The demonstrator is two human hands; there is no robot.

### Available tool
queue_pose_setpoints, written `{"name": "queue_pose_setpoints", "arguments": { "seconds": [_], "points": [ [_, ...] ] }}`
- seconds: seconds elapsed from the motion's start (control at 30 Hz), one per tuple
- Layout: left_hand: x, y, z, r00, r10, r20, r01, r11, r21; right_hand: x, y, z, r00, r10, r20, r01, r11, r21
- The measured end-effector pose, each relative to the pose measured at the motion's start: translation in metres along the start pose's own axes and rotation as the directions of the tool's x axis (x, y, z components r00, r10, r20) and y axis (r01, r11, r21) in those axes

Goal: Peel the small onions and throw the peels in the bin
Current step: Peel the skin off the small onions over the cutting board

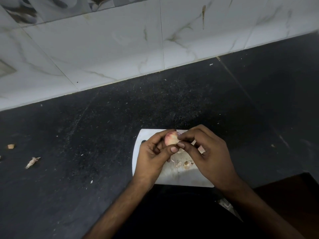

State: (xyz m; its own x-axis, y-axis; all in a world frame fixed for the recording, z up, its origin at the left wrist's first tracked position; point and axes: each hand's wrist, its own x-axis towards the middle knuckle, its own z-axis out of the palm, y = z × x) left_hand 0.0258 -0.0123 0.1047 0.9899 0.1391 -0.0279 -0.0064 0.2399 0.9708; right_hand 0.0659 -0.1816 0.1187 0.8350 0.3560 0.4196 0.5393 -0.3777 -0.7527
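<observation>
A small pale pink onion [170, 138] is held above a white cutting board [183, 178]. My left hand [153, 152] grips the onion from the left, thumb under it. My right hand [207, 152] pinches the onion's right side with thumb and fingertips. Loose peel pieces [184, 163] lie on the board below my hands, partly hidden by them. No bin is in view.
The board sits on a dark stone counter [103, 135] near its front edge. Two peel scraps [32, 162] [10, 146] lie on the counter at the far left. A white marbled tile wall [103, 49] runs behind the counter.
</observation>
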Motion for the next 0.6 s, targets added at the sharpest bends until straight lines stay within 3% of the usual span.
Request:
{"name": "queue_pose_setpoints", "arguments": {
  "seconds": [0.13, 0.3, 0.6],
  "points": [
    [-0.0012, -0.001, 0.0032, 0.997, -0.015, 0.077, 0.015, 1.0, 0.002, -0.0008, -0.004, 0.0016, 0.996, 0.081, -0.03, -0.078, 0.993, 0.093],
    [-0.0039, -0.0043, 0.0056, 0.996, -0.003, 0.094, -0.011, 0.989, 0.145, -0.0023, -0.0086, 0.0042, 0.994, 0.107, -0.024, -0.106, 0.994, 0.034],
    [-0.0001, 0.0027, 0.0016, 0.983, 0.153, 0.101, -0.182, 0.878, 0.442, -0.0035, -0.0056, 0.0029, 0.993, 0.118, -0.027, -0.118, 0.993, 0.012]
  ]
}}
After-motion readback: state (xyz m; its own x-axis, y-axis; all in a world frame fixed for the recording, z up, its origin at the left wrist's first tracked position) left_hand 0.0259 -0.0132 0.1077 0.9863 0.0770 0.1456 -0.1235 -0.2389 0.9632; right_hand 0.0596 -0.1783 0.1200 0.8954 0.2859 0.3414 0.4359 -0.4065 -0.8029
